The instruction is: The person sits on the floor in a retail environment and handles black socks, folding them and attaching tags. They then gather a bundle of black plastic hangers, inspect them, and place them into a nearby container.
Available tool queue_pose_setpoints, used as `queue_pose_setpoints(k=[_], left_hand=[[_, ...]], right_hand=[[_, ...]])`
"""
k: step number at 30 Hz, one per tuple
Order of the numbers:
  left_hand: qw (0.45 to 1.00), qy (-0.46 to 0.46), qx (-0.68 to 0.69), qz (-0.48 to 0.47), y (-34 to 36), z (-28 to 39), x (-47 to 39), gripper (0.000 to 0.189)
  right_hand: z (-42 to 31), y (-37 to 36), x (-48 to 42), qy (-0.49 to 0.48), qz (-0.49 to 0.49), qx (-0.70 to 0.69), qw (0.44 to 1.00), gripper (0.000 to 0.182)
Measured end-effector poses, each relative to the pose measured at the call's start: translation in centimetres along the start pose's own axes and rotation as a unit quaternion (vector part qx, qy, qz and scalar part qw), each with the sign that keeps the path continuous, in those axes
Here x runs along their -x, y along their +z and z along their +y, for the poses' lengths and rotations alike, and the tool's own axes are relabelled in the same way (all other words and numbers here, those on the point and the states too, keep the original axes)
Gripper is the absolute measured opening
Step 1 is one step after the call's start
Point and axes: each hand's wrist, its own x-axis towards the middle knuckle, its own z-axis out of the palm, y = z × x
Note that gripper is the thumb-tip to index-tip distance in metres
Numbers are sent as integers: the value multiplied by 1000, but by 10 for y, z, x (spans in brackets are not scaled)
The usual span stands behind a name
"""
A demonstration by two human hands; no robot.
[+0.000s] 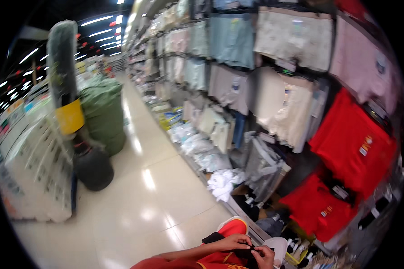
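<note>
Low in the picture, close to my body, my left hand (237, 242) and my right hand (263, 256) pinch a piece of black fabric (250, 253) between thumbs and fingers. The fingertips of the two hands are a short way apart on the cloth. Part of a dark item also shows beside my left wrist, over my red clothing (234, 228) with yellow trim. What kind of item the black fabric is, I cannot tell.
On the right, a display wall holds hanging red garments (355, 143) and pale ones; bagged goods (205, 151) and socks (272, 225) lie along its base. Left of the tiled aisle (148, 188) stand a dark bin (93, 168), a green sack (102, 114) and wrapped packs (37, 171).
</note>
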Motion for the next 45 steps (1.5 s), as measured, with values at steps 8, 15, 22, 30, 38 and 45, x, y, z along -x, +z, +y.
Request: queue_pose_setpoints(k=[8,15,22,30,38,45], left_hand=[[992,-86,69,60,-10,-25,-1,15],[993,-57,79,63,-9,-49,-8,15],[973,-211,78,54,1,-34,2,33],[966,-235,97,40,0,7,-13,11],[987,-143,66,-28,25,19,-44,14],[982,-186,-16,8,27,17,-41,18]], right_hand=[[1,9,-1,-61,59,27,996,26],[4,10,7,39,101,-48,993,19],[-8,4,10,-5,98,-31,995,18],[-6,6,9,53,72,-99,991,28],[10,-4,5,25,56,-193,979,46],[0,-22,18,99,21,-137,985,29]])
